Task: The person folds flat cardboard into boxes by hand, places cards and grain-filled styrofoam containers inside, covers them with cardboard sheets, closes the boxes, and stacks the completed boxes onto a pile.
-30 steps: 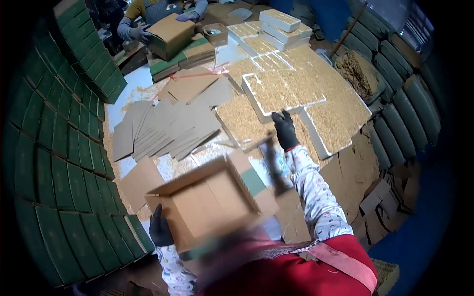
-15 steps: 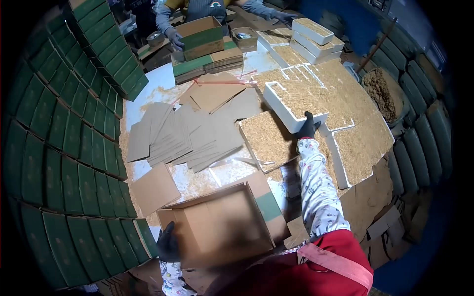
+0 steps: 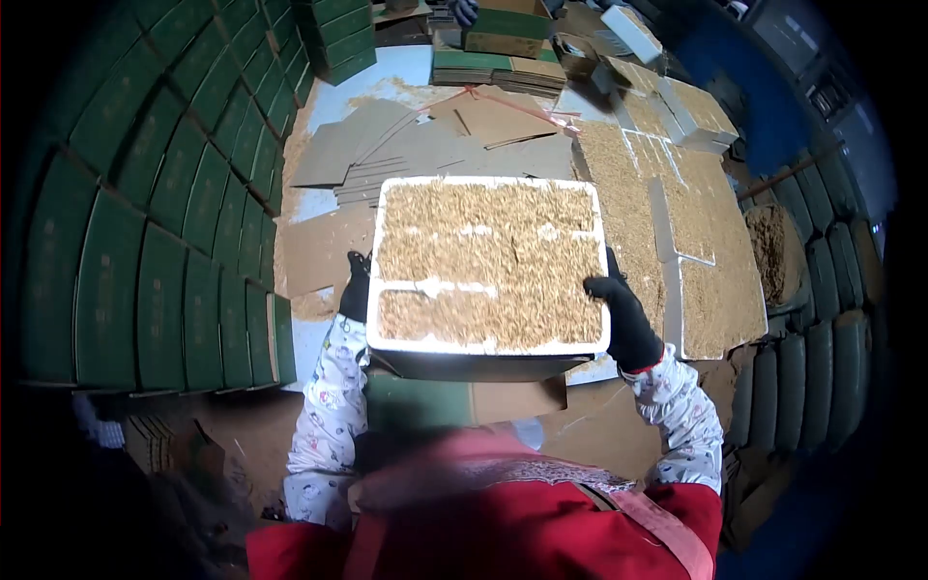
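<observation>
A white foam box filled level with tan, sawdust-like material is held up in front of me, tilted so its top faces the camera. My right hand, in a black glove, grips its right side, with the thumb over the rim. My left hand, also black-gloved, is closed at the left side; most of its fingers are behind the wall. Directly below is a cardboard box with a green band, mostly covered by the foam box, so its inside is hidden.
Green boxes are stacked in a wall on the left. Loose cardboard sheets cover the table's middle. More filled foam boxes stand at the right. A co-worker's gloved hand is at a carton at the back.
The foam box has come from the right of the table to in front of me, above the carton. My left hand has left the carton and now holds the foam box too.
</observation>
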Demonstrator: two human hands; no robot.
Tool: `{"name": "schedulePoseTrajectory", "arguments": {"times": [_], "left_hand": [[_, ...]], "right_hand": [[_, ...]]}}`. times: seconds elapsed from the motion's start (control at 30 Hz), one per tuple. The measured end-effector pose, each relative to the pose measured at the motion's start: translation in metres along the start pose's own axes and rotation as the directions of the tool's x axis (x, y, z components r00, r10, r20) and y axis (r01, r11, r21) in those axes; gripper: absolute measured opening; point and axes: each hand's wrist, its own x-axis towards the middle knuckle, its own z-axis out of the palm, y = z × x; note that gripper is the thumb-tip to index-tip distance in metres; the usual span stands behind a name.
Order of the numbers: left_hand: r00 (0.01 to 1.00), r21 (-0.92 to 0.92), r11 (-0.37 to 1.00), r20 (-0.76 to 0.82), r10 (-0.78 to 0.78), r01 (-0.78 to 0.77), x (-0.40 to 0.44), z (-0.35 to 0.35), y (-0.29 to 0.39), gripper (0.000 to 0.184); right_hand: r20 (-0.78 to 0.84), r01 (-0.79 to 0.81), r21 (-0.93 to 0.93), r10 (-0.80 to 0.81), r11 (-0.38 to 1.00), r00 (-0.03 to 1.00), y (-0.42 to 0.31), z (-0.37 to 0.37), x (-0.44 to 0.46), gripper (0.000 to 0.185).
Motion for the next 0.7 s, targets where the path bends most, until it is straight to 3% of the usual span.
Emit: {"name": "schedulePoseTrajectory", "arguments": {"times": [0.03, 0.07, 0.1, 0.13, 0.17, 0.2, 0.27, 0.3, 0.33, 0.37, 0.4, 0.43, 0.47, 0.5, 0.53, 0.6, 0.63, 0.67, 0.7], "left_hand": [[0.999, -0.013, 0.999, -0.011, 0.031, -0.031, 0.005, 0.000, -0.009, 0.060], [0.989, 0.322, 0.939, -0.038, 0.141, -0.121, 0.008, -0.001, -0.016, 0.057], [0.968, 0.623, 0.764, -0.043, 0.247, -0.167, 0.007, -0.003, -0.022, 0.055], [0.940, 0.856, 0.494, -0.029, 0.340, -0.153, 0.005, -0.006, -0.025, 0.053], [0.913, 0.984, 0.161, 0.006, 0.407, -0.078, -0.002, -0.008, -0.026, 0.052], [0.897, 0.981, -0.190, 0.059, 0.439, 0.029, -0.007, -0.008, -0.027, 0.050], [0.867, 0.943, 0.049, -0.322, 0.380, 0.329, -0.004, -0.003, -0.036, 0.045], [0.866, 0.940, 0.046, -0.330, 0.377, 0.338, -0.008, -0.002, -0.034, 0.045], [0.885, 0.981, -0.040, -0.153, 0.440, 0.189, -0.011, 0.001, -0.031, 0.044], [0.874, 0.990, -0.134, 0.033, 0.485, 0.036, -0.010, 0.003, -0.026, 0.044], [0.877, 0.990, -0.137, 0.036, 0.479, 0.034, -0.009, 0.001, -0.014, 0.044], [0.823, 0.886, 0.416, -0.385, 0.418, 0.203, -0.009, -0.007, 0.006, 0.048], [0.708, 0.476, 0.823, -0.694, 0.134, 0.310, -0.008, -0.017, 0.029, 0.053], [0.742, 0.796, 0.485, -0.561, 0.366, 0.363, -0.014, -0.066, 0.039, 0.057], [0.796, 0.931, 0.037, -0.331, 0.507, 0.364, -0.019, -0.118, 0.049, 0.061], [0.687, 0.668, -0.227, -0.579, 0.439, 0.709, -0.009, -0.159, 0.090, 0.066], [0.703, 0.592, -0.380, -0.574, 0.421, 0.711, -0.009, -0.201, 0.103, 0.066], [0.718, 0.501, -0.523, -0.568, 0.402, 0.689, -0.008, -0.244, 0.116, 0.066], [0.715, 0.403, -0.632, -0.594, 0.369, 0.662, -0.005, -0.268, 0.129, 0.066]], "right_hand": [[-0.021, -0.003, -0.164, 0.000, 0.986, 1.000, 0.008, 0.000, -0.010, 0.058], [-0.075, -0.045, -0.287, 0.025, 0.957, 0.997, 0.015, -0.008, -0.020, 0.066], [-0.128, -0.098, -0.401, 0.050, 0.911, 0.990, 0.020, -0.009, -0.029, 0.074], [-0.185, -0.141, -0.254, 0.095, 0.957, 0.978, 0.021, 0.001, -0.035, 0.074], [-0.158, -0.132, -0.304, 0.087, 0.944, 0.984, 0.026, 0.001, -0.036, 0.074], [-0.133, -0.117, -0.344, 0.075, 0.932, 0.988, 0.029, -0.001, -0.036, 0.074], [-0.124, -0.134, -0.377, 0.094, 0.916, 0.988, 0.036, -0.004, -0.031, 0.071], [-0.159, -0.240, -0.373, 0.193, 0.896, 0.968, 0.044, -0.015, -0.024, 0.070], [-0.196, -0.339, -0.365, 0.284, 0.867, 0.939, 0.052, -0.026, -0.019, 0.070], [-0.221, -0.347, -0.457, 0.273, 0.819, 0.936, 0.058, -0.035, -0.013, 0.069], [-0.220, -0.344, -0.452, 0.270, 0.823, 0.937, 0.061, -0.039, -0.013, 0.069], [-0.293, -0.329, -0.832, 0.149, 0.446, 0.944, 0.066, -0.043, -0.014, 0.064], [-0.299, -0.298, -0.952, 0.006, -0.071, 0.954, 0.071, -0.046, -0.013, 0.060], [-0.067, -0.076, -0.984, -0.059, -0.163, 0.996, 0.077, -0.050, -0.009, 0.037], [-0.083, -0.093, -0.984, -0.071, -0.151, 0.994, 0.089, -0.055, -0.005, 0.037], [0.067, 0.007, -0.808, -0.080, -0.589, 0.995, 0.108, -0.068, 0.002, 0.019], [0.137, 0.236, -0.865, 0.245, -0.442, 0.960, 0.093, -0.045, 0.008, 0.017], [-0.033, 0.056, -0.823, 0.145, -0.566, 0.989, 0.106, -0.066, 0.004, 0.014], [-0.031, 0.025, -0.817, 0.088, -0.576, 0.996, 0.103, -0.059, 0.002, 0.015]]}}
